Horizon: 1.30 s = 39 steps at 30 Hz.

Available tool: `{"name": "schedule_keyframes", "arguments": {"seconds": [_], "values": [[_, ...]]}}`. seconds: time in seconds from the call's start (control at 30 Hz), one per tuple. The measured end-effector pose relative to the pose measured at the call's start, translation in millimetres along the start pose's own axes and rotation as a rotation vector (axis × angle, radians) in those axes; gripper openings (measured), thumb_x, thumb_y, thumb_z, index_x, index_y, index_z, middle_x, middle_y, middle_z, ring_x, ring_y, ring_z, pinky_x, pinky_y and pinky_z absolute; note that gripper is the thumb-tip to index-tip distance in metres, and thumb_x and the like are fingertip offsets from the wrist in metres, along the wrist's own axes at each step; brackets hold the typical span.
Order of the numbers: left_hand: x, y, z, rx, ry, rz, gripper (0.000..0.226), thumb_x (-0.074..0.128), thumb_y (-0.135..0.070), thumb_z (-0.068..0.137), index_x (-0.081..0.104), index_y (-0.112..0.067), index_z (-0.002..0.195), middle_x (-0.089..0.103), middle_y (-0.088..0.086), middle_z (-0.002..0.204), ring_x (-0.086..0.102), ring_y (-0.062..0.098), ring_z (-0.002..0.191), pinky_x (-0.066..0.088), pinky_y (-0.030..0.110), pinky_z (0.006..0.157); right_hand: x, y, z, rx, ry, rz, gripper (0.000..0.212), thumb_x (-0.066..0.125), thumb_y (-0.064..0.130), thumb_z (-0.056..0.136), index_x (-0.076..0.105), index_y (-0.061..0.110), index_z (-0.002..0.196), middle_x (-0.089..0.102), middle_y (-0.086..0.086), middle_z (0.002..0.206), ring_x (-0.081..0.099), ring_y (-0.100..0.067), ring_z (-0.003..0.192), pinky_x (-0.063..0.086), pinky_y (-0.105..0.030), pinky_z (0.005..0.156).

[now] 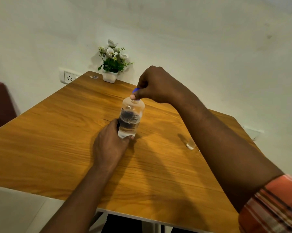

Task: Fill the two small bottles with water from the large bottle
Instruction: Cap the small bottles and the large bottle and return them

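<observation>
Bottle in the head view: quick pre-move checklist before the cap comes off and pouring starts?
1. Bottle upright on the table: ok.
2. Left hand gripping the bottle's lower body: ok.
3. Right hand pinching the blue cap: ok.
4. Cap loosened or off: cannot tell, fingers cover the neck.
5. Both small bottles in view: not ok, only a clear object shows beside the right forearm.
6. Table around the bottle clear: ok.

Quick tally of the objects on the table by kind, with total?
Clear plastic labelled bottle with blue cap, gripped by both hands: 1
Small clear container, mostly hidden behind the right forearm, kind unclear: 1
White pot of artificial white flowers: 1
Small crumpled scrap near the far edge: 1
Total: 4
</observation>
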<state>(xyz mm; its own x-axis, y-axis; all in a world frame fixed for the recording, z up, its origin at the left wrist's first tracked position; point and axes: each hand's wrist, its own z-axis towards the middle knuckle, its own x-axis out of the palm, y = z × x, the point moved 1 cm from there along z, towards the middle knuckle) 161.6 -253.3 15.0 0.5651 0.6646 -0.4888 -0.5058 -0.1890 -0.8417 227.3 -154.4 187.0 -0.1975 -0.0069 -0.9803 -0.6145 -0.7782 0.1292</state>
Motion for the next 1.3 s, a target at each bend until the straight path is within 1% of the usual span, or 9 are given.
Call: {"name": "schedule_keyframes", "arguments": {"seconds": [0.17, 0.23, 0.3, 0.43, 0.53, 0.77, 1.03, 1.2, 1.3], "values": [[-2, -1, -1, -0.016, -0.002, 0.027, 0.057, 0.079, -0.038, 0.075, 0.056, -0.024, 0.125, 0.065, -0.003, 0.119, 0.059, 0.019, 0.108, 0.036, 0.027, 0.074, -2, 2, 2, 0.071, 0.026, -0.048, 0.054, 0.068, 0.065, 0.075, 0.049, 0.016, 0.061, 0.048, 0.001, 0.059, 0.042, -0.01, 0.055, 0.031, -0.025, 0.052], [-1, 0, -1, -0.017, -0.003, 0.03, 0.057, 0.079, -0.037, 0.075, 0.056, -0.024, 0.125, 0.065, -0.003, 0.119, 0.059, 0.018, 0.108, 0.036, 0.027, 0.075, -9, 1, 2, 0.031, 0.028, 0.053, 0.047, 0.064, 0.055, 0.084, 0.069, 0.008, 0.086, 0.069, -0.008, 0.085, 0.059, -0.014, 0.072, 0.045, -0.027, 0.063], [-1, 1, -1, -0.01, -0.007, 0.03, 0.056, 0.079, -0.037, 0.074, 0.056, -0.024, 0.124, 0.065, -0.003, 0.119, 0.06, 0.018, 0.108, 0.037, 0.026, 0.074, -17, 1, 1, -0.03, 0.075, 0.12, 0.036, 0.067, 0.028, 0.089, 0.067, 0.007, 0.119, 0.068, -0.008, 0.118, 0.063, -0.014, 0.1, 0.051, -0.028, 0.085], [0, 1, 0, -0.022, -0.001, 0.04, 0.058, 0.079, -0.038, 0.075, 0.056, -0.024, 0.125, 0.065, -0.003, 0.12, 0.059, 0.018, 0.109, 0.038, 0.027, 0.076, -14, -1, 3, -0.086, 0.197, 0.11, 0.038, 0.067, 0.0, 0.085, 0.066, 0.01, 0.121, 0.067, -0.003, 0.123, 0.061, -0.01, 0.104, 0.051, -0.028, 0.094], [0, 1, 0, -0.027, -0.005, 0.051, 0.058, 0.078, -0.039, 0.076, 0.055, -0.024, 0.126, 0.065, -0.002, 0.121, 0.059, 0.019, 0.11, 0.038, 0.027, 0.076, -10, 0, 7, -0.086, 0.187, 0.061, 0.036, 0.071, 0.007, 0.084, 0.067, 0.011, 0.119, 0.069, -0.005, 0.118, 0.064, -0.015, 0.103, 0.053, -0.03, 0.092], [0, -1, 0, -0.036, -0.005, 0.079, 0.053, 0.078, -0.039, 0.077, 0.056, -0.025, 0.123, 0.066, -0.003, 0.116, 0.06, 0.018, 0.105, 0.036, 0.027, 0.072, -8, 9, 13, -0.017, 0.136, -0.093, 0.033, 0.074, 0.038, 0.081, 0.072, 0.007, 0.09, 0.068, 0.001, 0.072, 0.062, -0.008, 0.059, 0.045, -0.019, 0.053], [-1, -2, -1, -0.045, 0.016, 0.097, 0.055, 0.077, -0.037, 0.078, 0.055, -0.025, 0.126, 0.066, -0.001, 0.117, 0.06, 0.02, 0.107, 0.037, 0.027, 0.073, -3, 18, 13, 0.046, 0.03, -0.308, 0.049, 0.064, 0.061, 0.081, 0.05, 0.016, 0.098, 0.043, 0.001, 0.082, 0.047, -0.018, 0.083, 0.038, -0.033, 0.069], [-2, -3, 0, -0.044, 0.017, 0.087, 0.054, 0.077, -0.038, 0.077, 0.056, -0.025, 0.125, 0.066, -0.001, 0.117, 0.06, 0.02, 0.107, 0.038, 0.027, 0.073, -3, 15, 6, 0.111, 0.051, -0.194, 0.06, 0.049, 0.073, 0.082, 0.04, 0.017, 0.064, 0.041, 0.005, 0.064, 0.042, -0.011, 0.063, 0.031, -0.026, 0.057], [-2, -2, -1, -0.034, 0.008, 0.081, 0.052, 0.077, -0.04, 0.077, 0.057, -0.025, 0.123, 0.068, -0.001, 0.114, 0.062, 0.02, 0.103, 0.037, 0.027, 0.071, -13, 11, 4, 0.049, 0.144, -0.029, 0.038, 0.056, 0.052, 0.091, 0.065, 0.015, 0.095, 0.061, 0.001, 0.087, 0.055, -0.01, 0.079, 0.043, -0.024, 0.066]]}}
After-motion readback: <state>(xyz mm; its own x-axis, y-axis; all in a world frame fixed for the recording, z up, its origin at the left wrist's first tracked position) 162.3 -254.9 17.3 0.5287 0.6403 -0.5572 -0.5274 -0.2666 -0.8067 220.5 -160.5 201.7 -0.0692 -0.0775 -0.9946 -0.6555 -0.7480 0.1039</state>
